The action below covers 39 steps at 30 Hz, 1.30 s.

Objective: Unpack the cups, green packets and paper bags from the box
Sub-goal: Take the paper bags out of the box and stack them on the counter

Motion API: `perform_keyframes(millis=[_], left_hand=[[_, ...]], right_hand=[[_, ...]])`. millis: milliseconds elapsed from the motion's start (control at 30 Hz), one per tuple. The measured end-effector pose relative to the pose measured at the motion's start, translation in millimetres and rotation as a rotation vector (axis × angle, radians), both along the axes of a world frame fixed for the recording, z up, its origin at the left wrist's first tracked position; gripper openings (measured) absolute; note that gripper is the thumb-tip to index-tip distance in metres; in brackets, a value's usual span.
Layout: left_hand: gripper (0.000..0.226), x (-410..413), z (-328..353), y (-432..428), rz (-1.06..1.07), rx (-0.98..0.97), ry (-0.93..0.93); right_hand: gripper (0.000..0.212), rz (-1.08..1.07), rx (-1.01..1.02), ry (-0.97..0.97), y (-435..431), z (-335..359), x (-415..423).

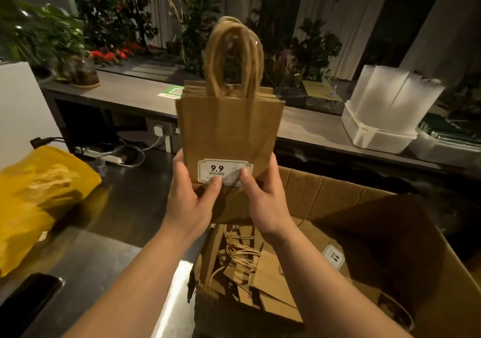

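I hold a flat stack of brown paper bags [226, 127] upright above the open cardboard box [406, 233], twisted handles pointing up. A white label reading 9.9 is stuck near its bottom edge. My left hand [190, 194] grips the lower left corner with the thumb on the label. My right hand [265, 194] grips the lower right corner, thumb also on the label. Inside the box lie more brown paper bags [260, 272], flat and jumbled, one showing a 9.9 label. No cups or green packets are visible.
A yellow plastic bag [36, 197] lies on the steel counter at left, and a dark phone [28, 293] sits at the near left edge. Behind stands a grey shelf [125, 93] with a white plastic container [385, 108], cables and plants.
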<state>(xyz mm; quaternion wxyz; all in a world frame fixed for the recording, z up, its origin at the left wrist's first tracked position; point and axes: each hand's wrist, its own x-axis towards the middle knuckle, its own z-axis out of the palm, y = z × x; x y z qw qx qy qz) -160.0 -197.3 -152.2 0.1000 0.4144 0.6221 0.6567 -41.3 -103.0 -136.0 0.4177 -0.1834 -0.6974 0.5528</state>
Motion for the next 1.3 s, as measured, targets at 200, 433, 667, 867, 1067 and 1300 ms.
perform_keyframes(millis=[200,433,667,867,1067,1300], left_hand=[[0.066,-2.0,-16.5,-4.7,-0.102,-0.070,-0.081],[0.063,-13.5,-29.2,-7.1,-0.135,-0.271,-0.103],[0.055,-7.1,1.5,38.8,-0.151,-0.276,-0.036],[0.053,22.3,51.1,134.3,-0.152,-0.188,-0.175],[0.037,35.4,92.6,227.3,-0.204,-0.156,-0.226],[0.050,27.1,100.0,333.5,-0.134,-0.499,-0.220]], right_hand=[[0.044,0.010,-0.154,0.039,-2.1,-17.9,-2.1],[0.023,-0.133,-0.171,0.100,-1.9,-20.4,-3.6],[0.024,-0.226,-0.113,0.107,36.9,10.8,1.5],[0.057,-0.038,-0.013,-0.038,125.9,66.0,36.5],[0.069,-0.140,-0.073,-0.096,218.5,87.4,61.5],[0.037,-0.518,-0.139,-0.289,292.1,70.5,26.1]])
